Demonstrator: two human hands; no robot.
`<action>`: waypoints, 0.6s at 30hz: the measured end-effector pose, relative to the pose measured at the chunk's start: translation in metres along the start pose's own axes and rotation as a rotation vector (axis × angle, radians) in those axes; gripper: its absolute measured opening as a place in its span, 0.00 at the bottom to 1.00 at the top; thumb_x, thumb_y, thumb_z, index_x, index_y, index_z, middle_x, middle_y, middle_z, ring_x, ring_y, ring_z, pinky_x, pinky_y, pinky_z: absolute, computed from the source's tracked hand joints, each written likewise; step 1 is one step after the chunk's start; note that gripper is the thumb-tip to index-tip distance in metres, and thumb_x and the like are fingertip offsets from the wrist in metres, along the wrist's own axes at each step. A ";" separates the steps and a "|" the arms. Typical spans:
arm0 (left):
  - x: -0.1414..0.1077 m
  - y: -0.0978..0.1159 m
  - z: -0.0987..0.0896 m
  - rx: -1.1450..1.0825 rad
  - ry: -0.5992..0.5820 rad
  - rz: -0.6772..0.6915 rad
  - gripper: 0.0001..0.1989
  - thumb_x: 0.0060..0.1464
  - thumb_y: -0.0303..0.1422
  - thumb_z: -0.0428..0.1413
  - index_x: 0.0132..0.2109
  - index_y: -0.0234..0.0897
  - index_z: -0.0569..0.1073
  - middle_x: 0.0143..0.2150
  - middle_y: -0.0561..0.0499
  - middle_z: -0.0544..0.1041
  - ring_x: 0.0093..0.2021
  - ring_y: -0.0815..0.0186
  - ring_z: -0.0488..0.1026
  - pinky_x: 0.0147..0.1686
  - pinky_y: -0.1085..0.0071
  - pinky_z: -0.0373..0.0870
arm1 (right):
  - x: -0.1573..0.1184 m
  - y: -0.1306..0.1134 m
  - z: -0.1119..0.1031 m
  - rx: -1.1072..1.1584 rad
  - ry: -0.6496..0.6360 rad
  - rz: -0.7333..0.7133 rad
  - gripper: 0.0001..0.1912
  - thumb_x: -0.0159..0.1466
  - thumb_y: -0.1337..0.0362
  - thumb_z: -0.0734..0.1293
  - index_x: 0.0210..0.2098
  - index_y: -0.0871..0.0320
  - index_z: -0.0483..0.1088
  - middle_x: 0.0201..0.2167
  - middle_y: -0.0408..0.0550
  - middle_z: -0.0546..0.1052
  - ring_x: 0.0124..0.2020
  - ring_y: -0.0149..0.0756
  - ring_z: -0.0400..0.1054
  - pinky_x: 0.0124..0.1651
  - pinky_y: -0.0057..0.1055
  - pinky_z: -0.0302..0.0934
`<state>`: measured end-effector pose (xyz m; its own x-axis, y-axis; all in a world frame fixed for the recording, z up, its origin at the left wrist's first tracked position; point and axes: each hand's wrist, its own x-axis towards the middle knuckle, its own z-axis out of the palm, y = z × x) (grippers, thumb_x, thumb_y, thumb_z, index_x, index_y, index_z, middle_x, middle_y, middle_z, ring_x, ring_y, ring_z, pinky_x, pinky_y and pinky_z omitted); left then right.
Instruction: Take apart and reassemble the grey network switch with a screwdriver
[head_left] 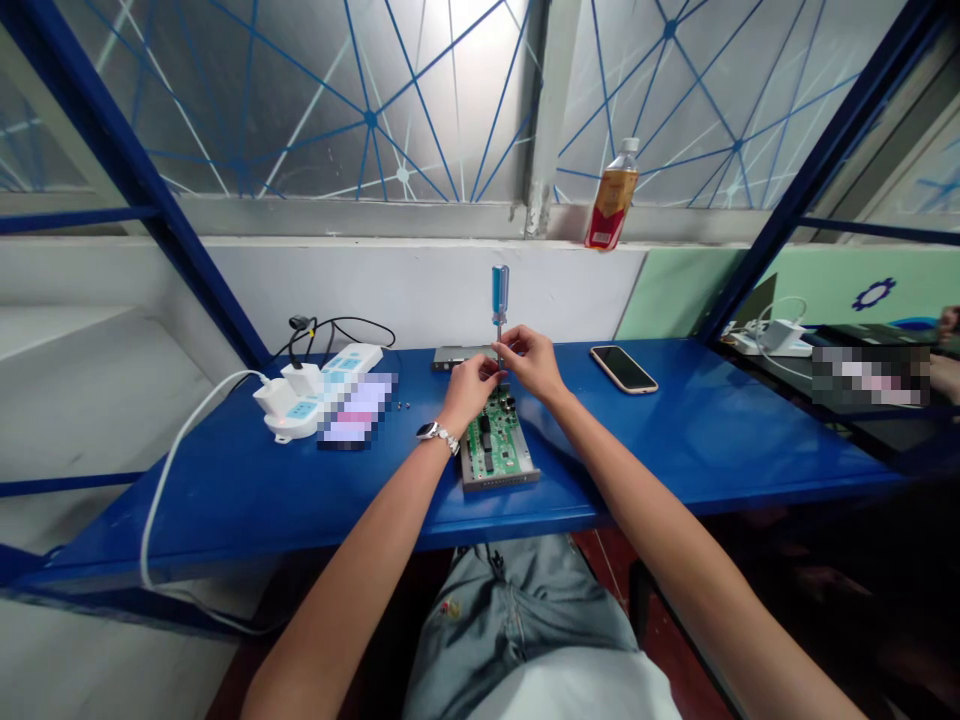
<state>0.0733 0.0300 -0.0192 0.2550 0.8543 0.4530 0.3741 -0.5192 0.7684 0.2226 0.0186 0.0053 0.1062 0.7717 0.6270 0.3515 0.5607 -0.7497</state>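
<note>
A screwdriver (500, 292) with a clear blue handle stands upright over the far end of a green circuit board (501, 435), which sits in a shallow metal tray casing on the blue table. My right hand (531, 362) pinches the screwdriver's shaft below the handle. Close by on the left, my left hand (472, 388) has its fingertips drawn together near the lower shaft and the board's far edge. Whatever those fingers hold, and the screwdriver's tip, are hidden. Behind my hands lies a flat grey metal cover (457, 355).
Left on the table (615, 440) are a white power strip (349, 365) with plugs and cables, a blurred-out phone (356, 412) and tiny screws (403, 405). A dark-screened phone (624, 369) lies right. A drink bottle (613, 198) stands on the sill. Another person's hand (949, 355) shows far right.
</note>
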 end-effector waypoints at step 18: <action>0.000 0.000 -0.002 0.010 -0.082 0.092 0.05 0.59 0.26 0.60 0.40 0.33 0.81 0.41 0.42 0.86 0.43 0.56 0.83 0.47 0.64 0.76 | 0.015 -0.012 -0.006 0.170 -0.036 -0.046 0.21 0.66 0.45 0.66 0.46 0.55 0.77 0.45 0.51 0.80 0.44 0.40 0.72 0.45 0.35 0.68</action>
<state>0.0713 0.0305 -0.0179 0.3606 0.7983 0.4824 0.3550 -0.5957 0.7205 0.2259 0.0213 0.0250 0.0592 0.7525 0.6559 0.1930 0.6361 -0.7471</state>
